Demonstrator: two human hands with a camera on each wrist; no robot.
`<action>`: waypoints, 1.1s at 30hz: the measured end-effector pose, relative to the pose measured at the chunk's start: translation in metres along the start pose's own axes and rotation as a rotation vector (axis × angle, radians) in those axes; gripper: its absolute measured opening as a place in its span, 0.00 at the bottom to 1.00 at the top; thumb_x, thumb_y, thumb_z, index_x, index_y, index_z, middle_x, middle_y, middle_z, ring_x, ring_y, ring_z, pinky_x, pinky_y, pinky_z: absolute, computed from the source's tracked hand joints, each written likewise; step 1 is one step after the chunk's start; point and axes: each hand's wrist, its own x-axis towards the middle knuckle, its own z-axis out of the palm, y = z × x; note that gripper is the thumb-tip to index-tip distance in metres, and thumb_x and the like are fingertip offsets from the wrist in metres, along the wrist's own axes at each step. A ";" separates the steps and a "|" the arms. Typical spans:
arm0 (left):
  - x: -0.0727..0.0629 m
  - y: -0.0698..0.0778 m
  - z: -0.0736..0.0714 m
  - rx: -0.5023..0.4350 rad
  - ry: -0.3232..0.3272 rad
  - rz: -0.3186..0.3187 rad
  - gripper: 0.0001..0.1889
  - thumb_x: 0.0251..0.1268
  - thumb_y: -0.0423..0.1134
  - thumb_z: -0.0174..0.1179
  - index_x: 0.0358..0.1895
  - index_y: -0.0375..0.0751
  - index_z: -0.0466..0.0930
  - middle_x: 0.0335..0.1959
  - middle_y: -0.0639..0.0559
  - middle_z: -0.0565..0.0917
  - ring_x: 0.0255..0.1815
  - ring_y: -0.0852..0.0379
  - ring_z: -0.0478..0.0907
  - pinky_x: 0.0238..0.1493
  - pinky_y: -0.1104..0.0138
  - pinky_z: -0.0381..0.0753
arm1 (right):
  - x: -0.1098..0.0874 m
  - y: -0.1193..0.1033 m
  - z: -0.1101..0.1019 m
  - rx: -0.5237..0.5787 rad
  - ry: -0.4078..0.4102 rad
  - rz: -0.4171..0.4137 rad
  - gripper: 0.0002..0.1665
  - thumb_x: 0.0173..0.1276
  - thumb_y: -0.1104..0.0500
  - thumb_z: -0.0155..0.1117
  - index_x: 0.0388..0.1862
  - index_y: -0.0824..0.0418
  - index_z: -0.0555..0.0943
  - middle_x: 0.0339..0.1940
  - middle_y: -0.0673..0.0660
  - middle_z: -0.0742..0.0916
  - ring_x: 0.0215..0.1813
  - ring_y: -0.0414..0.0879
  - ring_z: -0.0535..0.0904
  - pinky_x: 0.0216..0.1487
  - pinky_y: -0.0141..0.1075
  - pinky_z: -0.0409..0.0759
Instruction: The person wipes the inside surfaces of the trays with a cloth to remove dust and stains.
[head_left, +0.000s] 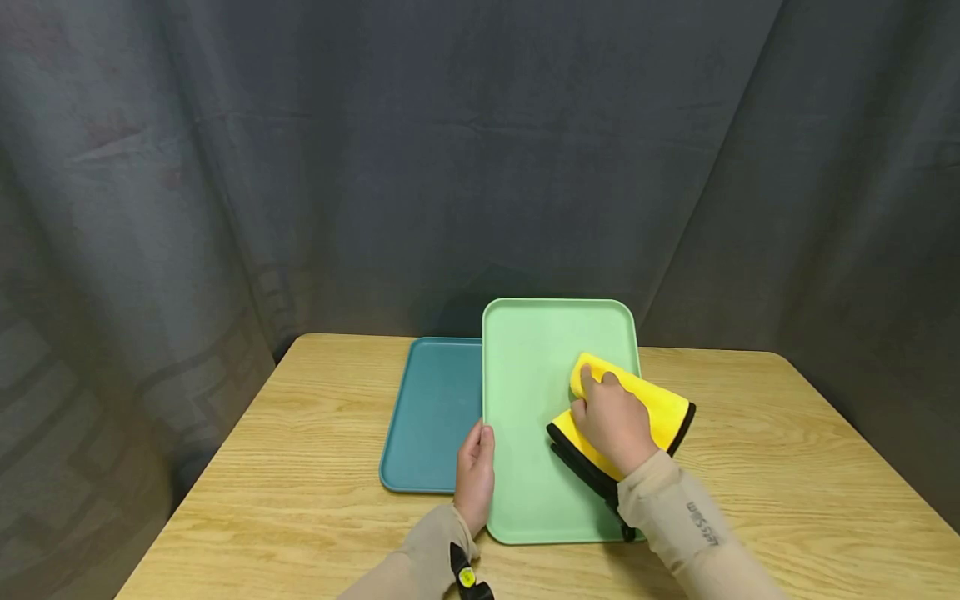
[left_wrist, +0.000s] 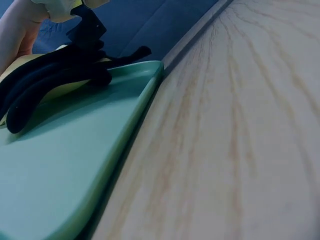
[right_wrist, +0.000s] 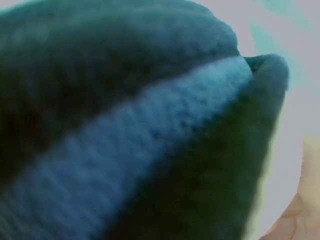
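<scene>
Holding the left side of a green tray (head_left: 525, 350), the left hand (head_left: 475, 479) lays its thumb (head_left: 487, 440) along the rim, its fingers pinching the edge from the left. The tray sits at the middle of a wooden surface (head_left: 315, 442), tilted, with its far end showing above the surface's far edge and its near edge low, just over the wood.

On the right half of the tray, the right hand (head_left: 617, 421) presses a folded yellow cloth (head_left: 663, 408), its fingers curled into the fabric and the index finger pointing toward the far end. The cloth's black edging (head_left: 577, 462) runs along the near left side, and the right corner reaches past the tray's right rim. Dark, blurred fabric fills most of the right wrist view.

To the left lies a blue tray (head_left: 431, 417), its right part hidden behind the green one. Both forearms wear beige sleeves (head_left: 431, 550); the right one carries dark lettering (head_left: 701, 523), and a black strap (head_left: 465, 575) with a yellow disc circles the left wrist. A grey curtain (head_left: 465, 167) hangs at the far side.
</scene>
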 end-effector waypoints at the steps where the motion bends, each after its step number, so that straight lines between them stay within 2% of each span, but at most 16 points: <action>1: 0.000 0.000 0.000 -0.003 0.003 0.002 0.32 0.76 0.48 0.38 0.71 0.26 0.48 0.72 0.29 0.54 0.73 0.35 0.50 0.75 0.48 0.54 | 0.000 -0.002 0.001 0.001 0.003 -0.007 0.29 0.63 0.60 0.54 0.63 0.70 0.71 0.37 0.70 0.79 0.14 0.48 0.64 0.14 0.33 0.64; 9: 0.000 -0.003 0.000 0.002 -0.014 -0.018 0.34 0.76 0.52 0.38 0.72 0.29 0.47 0.73 0.31 0.54 0.74 0.36 0.49 0.75 0.47 0.53 | 0.000 -0.021 0.004 0.011 0.012 -0.046 0.28 0.63 0.61 0.55 0.63 0.67 0.71 0.40 0.70 0.80 0.13 0.47 0.63 0.13 0.32 0.62; 21: 0.001 -0.005 -0.001 0.011 -0.003 -0.027 0.34 0.75 0.53 0.38 0.72 0.29 0.49 0.72 0.31 0.54 0.73 0.35 0.51 0.74 0.45 0.54 | 0.001 -0.044 0.011 0.000 0.043 -0.107 0.27 0.62 0.61 0.57 0.62 0.65 0.73 0.40 0.69 0.81 0.11 0.45 0.62 0.11 0.31 0.61; 28: 0.002 -0.005 -0.001 -0.002 -0.012 -0.002 0.33 0.75 0.51 0.38 0.72 0.29 0.49 0.73 0.32 0.53 0.74 0.36 0.49 0.74 0.45 0.53 | -0.001 -0.055 0.016 -0.014 0.071 -0.160 0.27 0.62 0.61 0.59 0.61 0.64 0.75 0.40 0.67 0.82 0.10 0.45 0.61 0.10 0.30 0.60; 33: 0.002 -0.004 -0.001 -0.004 -0.006 -0.009 0.33 0.75 0.52 0.38 0.72 0.31 0.50 0.73 0.33 0.54 0.74 0.37 0.50 0.74 0.45 0.53 | -0.003 -0.062 0.020 -0.042 0.087 -0.198 0.26 0.62 0.60 0.60 0.60 0.62 0.76 0.40 0.66 0.82 0.09 0.45 0.60 0.10 0.30 0.59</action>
